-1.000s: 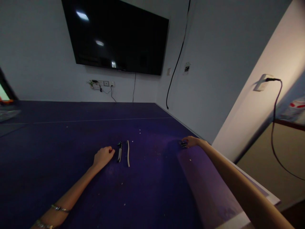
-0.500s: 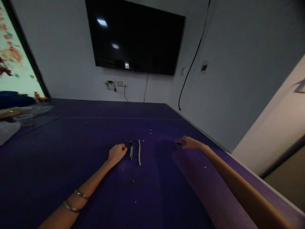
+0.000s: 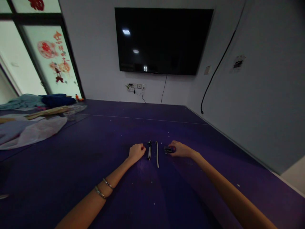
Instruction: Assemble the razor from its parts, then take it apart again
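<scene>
My left hand rests on the purple surface as a closed fist, a red spot showing near the thumb, with no object visible in it. Just right of it lies a slim black and silver thing, too small to name. Beside that is a thin, pale, slightly bent strip. My right hand pinches a small dark object with light streaks, low over the surface and right of the strip; its kind cannot be made out.
Small white specks dot the purple surface. Cloths and clear plastic sheeting lie at the left. A black television hangs on the back wall. A black cable dangles along the right wall.
My right hand has moved left, bringing the small dark object closer to the pale strip. My left hand stays by the slim black and silver thing. The view has turned left.
</scene>
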### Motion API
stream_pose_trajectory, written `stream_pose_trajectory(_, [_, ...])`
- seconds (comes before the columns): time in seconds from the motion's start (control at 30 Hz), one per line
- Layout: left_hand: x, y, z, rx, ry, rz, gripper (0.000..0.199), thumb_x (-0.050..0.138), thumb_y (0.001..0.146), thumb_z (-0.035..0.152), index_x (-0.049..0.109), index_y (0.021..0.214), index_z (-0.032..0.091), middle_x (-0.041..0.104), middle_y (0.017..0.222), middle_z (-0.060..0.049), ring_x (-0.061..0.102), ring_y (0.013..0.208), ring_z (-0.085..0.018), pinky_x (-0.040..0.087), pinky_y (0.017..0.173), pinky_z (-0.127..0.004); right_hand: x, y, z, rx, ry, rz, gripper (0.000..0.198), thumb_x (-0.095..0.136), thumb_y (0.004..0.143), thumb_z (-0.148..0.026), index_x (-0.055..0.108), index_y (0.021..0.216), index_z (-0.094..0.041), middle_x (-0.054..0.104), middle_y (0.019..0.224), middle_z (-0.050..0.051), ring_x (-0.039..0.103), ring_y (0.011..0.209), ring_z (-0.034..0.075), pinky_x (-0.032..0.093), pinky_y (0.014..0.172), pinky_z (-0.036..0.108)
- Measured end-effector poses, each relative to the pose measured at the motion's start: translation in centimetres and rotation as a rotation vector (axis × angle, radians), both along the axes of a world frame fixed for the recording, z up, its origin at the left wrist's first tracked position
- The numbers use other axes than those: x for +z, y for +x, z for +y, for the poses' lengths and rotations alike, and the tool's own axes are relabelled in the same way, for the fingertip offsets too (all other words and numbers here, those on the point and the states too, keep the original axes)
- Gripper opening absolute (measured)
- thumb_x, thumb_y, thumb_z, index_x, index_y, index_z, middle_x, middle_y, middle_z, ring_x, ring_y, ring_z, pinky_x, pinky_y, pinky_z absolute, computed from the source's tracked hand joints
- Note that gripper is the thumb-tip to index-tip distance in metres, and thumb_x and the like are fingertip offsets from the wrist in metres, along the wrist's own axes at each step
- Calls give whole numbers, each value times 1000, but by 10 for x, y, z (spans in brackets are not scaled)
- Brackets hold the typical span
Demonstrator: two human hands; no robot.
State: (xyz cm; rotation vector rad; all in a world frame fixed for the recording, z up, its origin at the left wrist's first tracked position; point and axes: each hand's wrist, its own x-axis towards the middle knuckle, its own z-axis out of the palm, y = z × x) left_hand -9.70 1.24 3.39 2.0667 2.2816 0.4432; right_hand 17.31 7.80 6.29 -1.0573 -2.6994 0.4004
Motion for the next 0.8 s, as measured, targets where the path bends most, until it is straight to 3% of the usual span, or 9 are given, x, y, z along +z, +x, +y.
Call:
stream_pose_trajectory(0.2, [1,1,-1,0,-20,3,27,41,84,30,65,85,19,67,88,-8,63,83,-21,43,69,-29,-9,-16,6,1,-15,-2,34,62,64,-31,64,96,-19,59,93,5,57,82,18,44,74,27])
stream_pose_trajectory(0.4, [0,1,-1,-20,-1,5,27,40,84,29,65,84,19,68,87,-8,63,81,-21,42,67,-29,-12,-16,10,-2,-61,0,45,63,65,-36,61,107,-19,57,97,7,56,85,19,44,77,29])
stream_pose_trajectory(0.8, [-1,0,-1,-23,-3,19,28,40,84,30,65,86,20,68,88,-8,63,82,-21,43,69,-29,-12,-13,12,-35,-118,24,51,68,62,-43,61,108,-22,56,98,6,55,83,18,44,76,30])
